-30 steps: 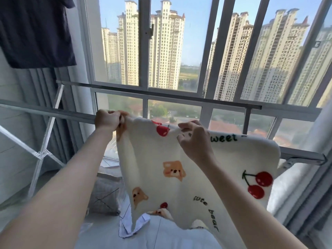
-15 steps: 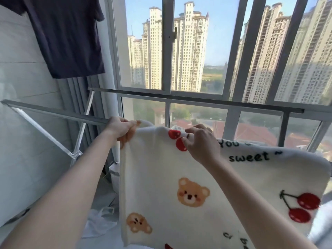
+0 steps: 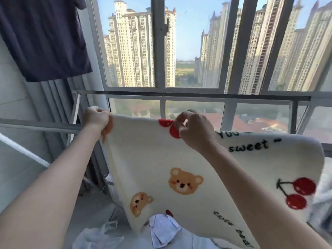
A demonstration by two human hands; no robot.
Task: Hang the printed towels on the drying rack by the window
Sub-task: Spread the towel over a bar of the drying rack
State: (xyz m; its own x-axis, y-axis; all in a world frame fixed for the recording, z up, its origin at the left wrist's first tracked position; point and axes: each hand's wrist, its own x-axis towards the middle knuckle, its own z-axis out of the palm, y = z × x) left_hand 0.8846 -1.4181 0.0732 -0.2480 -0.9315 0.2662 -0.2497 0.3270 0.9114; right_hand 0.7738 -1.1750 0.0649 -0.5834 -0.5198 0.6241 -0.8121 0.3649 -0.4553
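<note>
A cream towel (image 3: 206, 169) printed with bears, cherries and black lettering hangs draped over the near rail of the drying rack (image 3: 41, 127) in front of the window. My left hand (image 3: 96, 118) grips the towel's top left corner at the rail. My right hand (image 3: 195, 129) pinches the top edge near a red cherry print, a little right of the left hand. The right part of the towel lies over the rail, which is hidden beneath it.
A dark navy garment (image 3: 45, 38) hangs at the upper left. A second rack rail (image 3: 197, 96) runs along the window behind the towel. White diagonal rack legs (image 3: 23, 151) stand at the left. A plastic bag (image 3: 97, 236) and white cloth (image 3: 163, 230) lie on the floor below.
The view has shifted right and closer. Both hands keep hold of the top edge, and the towel now hangs smoother, with more of its print showing.
</note>
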